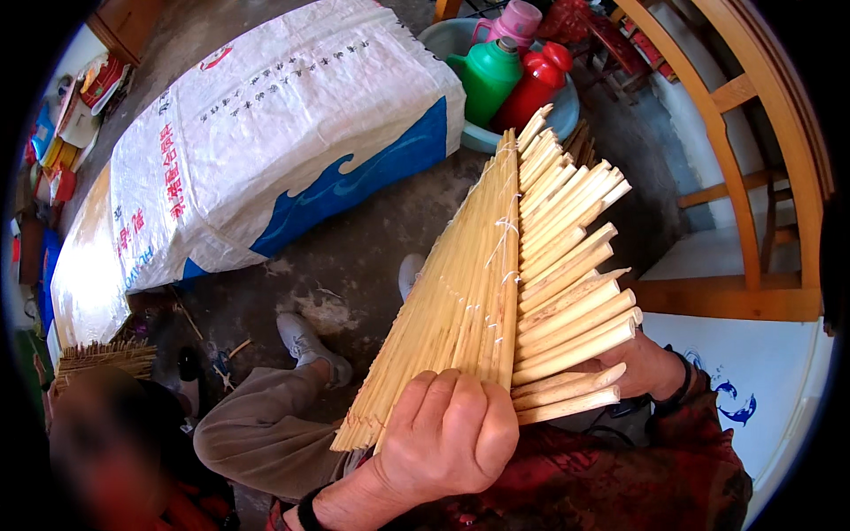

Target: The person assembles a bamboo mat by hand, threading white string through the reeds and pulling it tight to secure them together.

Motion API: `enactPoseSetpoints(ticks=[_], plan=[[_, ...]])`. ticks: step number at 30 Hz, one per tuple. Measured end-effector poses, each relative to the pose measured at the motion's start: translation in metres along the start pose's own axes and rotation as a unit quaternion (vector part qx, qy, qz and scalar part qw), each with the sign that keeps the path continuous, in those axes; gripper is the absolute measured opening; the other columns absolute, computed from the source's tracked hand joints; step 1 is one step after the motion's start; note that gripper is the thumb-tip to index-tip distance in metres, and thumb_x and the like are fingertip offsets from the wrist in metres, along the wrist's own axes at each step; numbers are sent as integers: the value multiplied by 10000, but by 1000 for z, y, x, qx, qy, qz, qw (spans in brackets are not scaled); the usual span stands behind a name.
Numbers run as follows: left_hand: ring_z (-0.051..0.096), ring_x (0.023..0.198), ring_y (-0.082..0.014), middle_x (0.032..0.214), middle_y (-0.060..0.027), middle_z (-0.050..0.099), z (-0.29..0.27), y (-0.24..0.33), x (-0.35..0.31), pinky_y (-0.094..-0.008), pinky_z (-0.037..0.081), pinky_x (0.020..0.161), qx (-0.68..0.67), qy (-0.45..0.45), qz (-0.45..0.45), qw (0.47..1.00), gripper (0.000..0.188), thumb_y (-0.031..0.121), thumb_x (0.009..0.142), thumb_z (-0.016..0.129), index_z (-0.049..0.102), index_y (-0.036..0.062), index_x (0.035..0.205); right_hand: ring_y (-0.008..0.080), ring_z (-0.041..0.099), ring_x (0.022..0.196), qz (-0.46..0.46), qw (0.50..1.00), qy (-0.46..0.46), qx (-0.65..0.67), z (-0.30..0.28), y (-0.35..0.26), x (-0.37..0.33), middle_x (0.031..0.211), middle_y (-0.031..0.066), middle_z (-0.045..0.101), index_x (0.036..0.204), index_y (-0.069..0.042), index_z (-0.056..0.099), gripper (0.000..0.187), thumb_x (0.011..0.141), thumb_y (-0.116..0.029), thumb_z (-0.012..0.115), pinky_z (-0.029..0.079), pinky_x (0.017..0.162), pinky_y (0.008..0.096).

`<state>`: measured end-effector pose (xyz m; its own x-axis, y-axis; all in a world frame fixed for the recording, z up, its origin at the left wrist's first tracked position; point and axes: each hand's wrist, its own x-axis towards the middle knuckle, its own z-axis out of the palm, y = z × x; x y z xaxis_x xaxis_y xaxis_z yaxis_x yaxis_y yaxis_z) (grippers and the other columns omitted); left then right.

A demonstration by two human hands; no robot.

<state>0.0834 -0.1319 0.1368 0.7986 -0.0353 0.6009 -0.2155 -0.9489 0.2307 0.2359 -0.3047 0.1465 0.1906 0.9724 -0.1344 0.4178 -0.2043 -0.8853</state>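
Observation:
A mat of pale, straight reed stalks [443, 301], tied with white thread, slants across my lap. It is folded or layered, with thick stalk ends fanning out to the right beyond a straight edge. My left hand [452, 434] is closed over the mat's near end, knuckles up, beside that edge. My right hand [639, 365] is behind the protruding stalk ends at the right, against or close to them; its fingers are hidden by the stalks. Loose white thread ends show along the upper part of the mat.
A large white and blue woven sack [274, 115] lies ahead on the left. Beyond the mat, a pale blue basin [478, 137] holds pink, green and red flasks. A wooden chair frame [726, 301] stands right. Another person [208, 504] sits at lower left, near a reed bundle [111, 361].

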Motion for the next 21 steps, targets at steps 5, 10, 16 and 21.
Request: enactPoseSetpoints(ticks=[5, 10, 16, 21], plan=[[561, 583, -200, 695, -105, 511, 0, 2, -4, -301, 479, 538, 6, 11, 5, 1000, 107, 58, 758, 541, 484, -2, 826, 339, 514, 1053, -67, 991, 16, -113, 5, 4, 5, 1133, 165, 553, 1090, -9, 575, 344, 750, 2, 517, 386, 942, 384], [560, 574, -197, 692, -108, 508, 1, 0, -3, -295, 469, 523, 4, 14, 8, 1000, 89, 54, 767, 528, 485, -4, 820, 304, 516, 1060, -114, 988, 26, -102, 3, 10, 5, 1138, 146, 559, 1120, -24, 569, 347, 776, -57, 589, 384, 937, 359], [566, 587, -194, 690, -106, 508, 2, 0, -2, -289, 459, 515, 6, 18, 12, 1000, 80, 63, 780, 511, 485, -7, 809, 298, 516, 1061, -43, 997, 36, -50, 4, 5, -3, 1140, 143, 559, 1123, -25, 570, 351, 775, -60, 597, 382, 938, 358], [590, 688, -216, 796, -133, 562, 0, 3, 0, -276, 476, 599, -49, -2, -17, 999, 170, 98, 779, 541, 529, -28, 893, 293, 516, 1063, -4, 999, 52, -12, 4, 4, -6, 1142, 140, 560, 1125, -26, 570, 355, 774, -63, 604, 381, 938, 358]])
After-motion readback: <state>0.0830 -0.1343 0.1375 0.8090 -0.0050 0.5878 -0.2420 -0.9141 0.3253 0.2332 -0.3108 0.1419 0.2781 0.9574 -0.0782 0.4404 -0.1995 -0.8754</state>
